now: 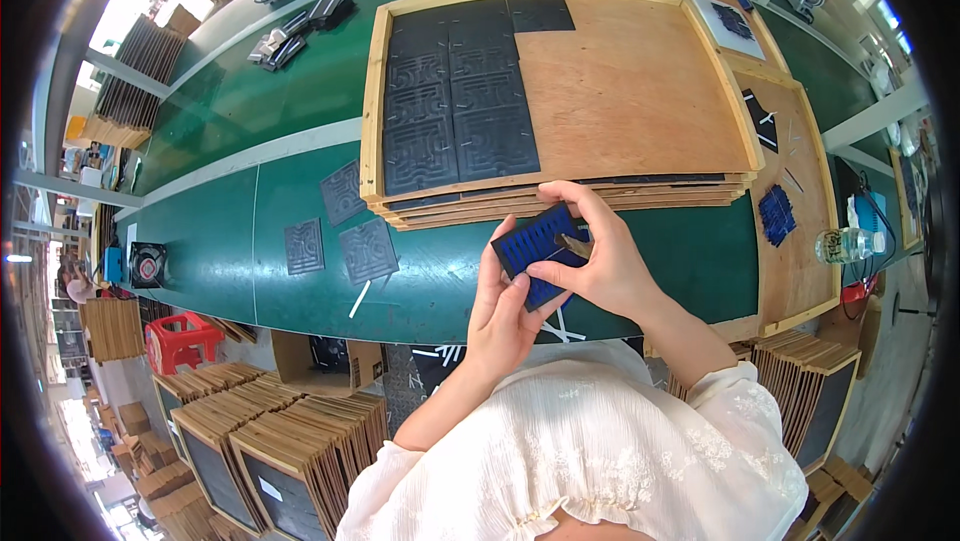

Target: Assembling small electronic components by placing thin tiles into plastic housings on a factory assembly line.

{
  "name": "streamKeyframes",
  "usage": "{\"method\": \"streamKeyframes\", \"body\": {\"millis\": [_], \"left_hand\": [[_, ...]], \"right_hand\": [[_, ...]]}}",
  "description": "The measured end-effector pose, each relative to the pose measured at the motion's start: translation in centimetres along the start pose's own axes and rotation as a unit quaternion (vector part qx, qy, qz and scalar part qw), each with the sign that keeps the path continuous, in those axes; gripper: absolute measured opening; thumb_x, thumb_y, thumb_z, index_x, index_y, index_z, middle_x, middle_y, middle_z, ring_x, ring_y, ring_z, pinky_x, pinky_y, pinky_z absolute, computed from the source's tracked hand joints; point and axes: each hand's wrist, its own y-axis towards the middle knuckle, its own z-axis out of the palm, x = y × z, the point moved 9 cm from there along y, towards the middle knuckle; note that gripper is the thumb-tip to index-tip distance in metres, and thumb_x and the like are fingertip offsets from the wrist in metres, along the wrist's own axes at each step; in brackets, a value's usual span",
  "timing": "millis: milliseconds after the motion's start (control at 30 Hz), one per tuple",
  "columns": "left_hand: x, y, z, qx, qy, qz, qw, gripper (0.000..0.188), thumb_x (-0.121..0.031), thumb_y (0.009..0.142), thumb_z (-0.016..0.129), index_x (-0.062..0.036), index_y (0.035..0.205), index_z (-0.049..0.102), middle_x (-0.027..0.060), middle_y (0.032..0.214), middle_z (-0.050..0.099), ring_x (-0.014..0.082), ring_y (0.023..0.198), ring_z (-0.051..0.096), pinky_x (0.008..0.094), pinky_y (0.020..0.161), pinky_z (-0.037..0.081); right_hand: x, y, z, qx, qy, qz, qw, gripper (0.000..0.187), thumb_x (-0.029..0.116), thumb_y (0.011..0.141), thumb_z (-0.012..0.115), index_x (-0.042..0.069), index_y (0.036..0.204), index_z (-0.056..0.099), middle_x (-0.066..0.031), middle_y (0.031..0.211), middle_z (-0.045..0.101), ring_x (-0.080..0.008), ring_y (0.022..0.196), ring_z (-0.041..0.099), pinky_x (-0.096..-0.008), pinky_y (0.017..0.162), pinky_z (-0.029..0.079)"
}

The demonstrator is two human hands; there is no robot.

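Both hands (560,276) grip blue tile (535,251), partly hidden

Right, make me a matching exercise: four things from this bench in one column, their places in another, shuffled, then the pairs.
Things:
1. blue square tile
2. plastic bottle
3. red stool
4. black patterned mats

Places:
A. inside the top wooden tray, at its left side
B. on the floor, left of the bench
C. between both hands, left hand below, right hand on top
D. on the wooden board at the right

Pairs: 1-C, 2-D, 3-B, 4-A
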Motion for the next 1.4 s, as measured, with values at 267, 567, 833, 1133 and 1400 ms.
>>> {"method": "streamKeyframes", "body": {"millis": [267, 567, 833, 1133, 1400], "left_hand": [[-1.0, -0.3, 0.0, -0.007, -0.008, 0.027, 1.000, 0.062, -0.005, 0.103, 0.037, -0.0166, 0.159, 0.013, 0.0195, 0.151, 0.039, 0.0381, 0.135, 0.050, 0.0558, 0.108, 0.048], [-3.0, -0.2, -2.6, -0.053, 0.208, 0.203, 0.955, 0.052, 0.000, 0.099, 0.053, -0.0065, 0.147, 0.034, 0.0147, 0.135, 0.053, 0.0242, 0.113, 0.063, 0.0371, 0.092, 0.057], [-2.7, -0.3, -4.6, -0.107, 0.315, 0.157, 0.930, 0.007, -0.005, 0.101, 0.059, -0.0008, 0.106, 0.059, 0.0032, 0.089, 0.066, 0.0127, 0.081, 0.065, 0.0277, 0.075, 0.055], [0.3, 0.6, -2.1, 0.039, -0.125, -0.018, 0.991, 0.011, -0.013, 0.105, 0.052, -0.0060, 0.111, 0.057, 0.0100, 0.106, 0.069, 0.0221, 0.093, 0.070, 0.0390, 0.078, 0.061], [-0.4, -0.4, -1.6, 0.086, -0.081, -0.018, 0.993, 0.045, -0.034, 0.107, 0.050, -0.0050, 0.140, 0.046, 0.0154, 0.130, 0.060, 0.0305, 0.110, 0.064, 0.0502, 0.092, 0.056]], "right_hand": [[-1.6, 0.7, -2.6, -0.005, 0.094, 0.009, 0.996, 0.059, 0.007, 0.073, 0.085, 0.004, 0.127, 0.059, -0.0076, 0.112, 0.066, -0.0138, 0.095, 0.063, -0.0295, 0.089, 0.050], [-2.1, -0.3, -3.1, -0.024, 0.221, 0.077, 0.972, 0.034, 0.003, 0.083, 0.079, 0.001, 0.114, 0.066, 0.0011, 0.084, 0.069, -0.0039, 0.079, 0.060, -0.0202, 0.074, 0.046], [-2.7, -0.1, -3.5, -0.016, 0.177, 0.043, 0.983, 0.041, 0.003, 0.082, 0.080, 0.002, 0.119, 0.063, -0.0013, 0.083, 0.072, -0.0034, 0.074, 0.058, -0.0194, 0.064, 0.044], [0.6, 0.3, 1.6, 0.180, 0.319, -0.137, 0.920, 0.115, 0.015, 0.057, 0.099, 0.006, 0.152, 0.035, -0.0160, 0.151, 0.045, -0.0263, 0.139, 0.044, -0.0427, 0.110, 0.043], [3.7, 12.9, -7.6, 0.083, -0.141, -0.156, 0.974, 0.092, 0.025, 0.066, 0.090, 0.012, 0.146, 0.046, -0.0095, 0.143, 0.050, -0.0280, 0.135, 0.045, -0.0409, 0.115, 0.037]]}}
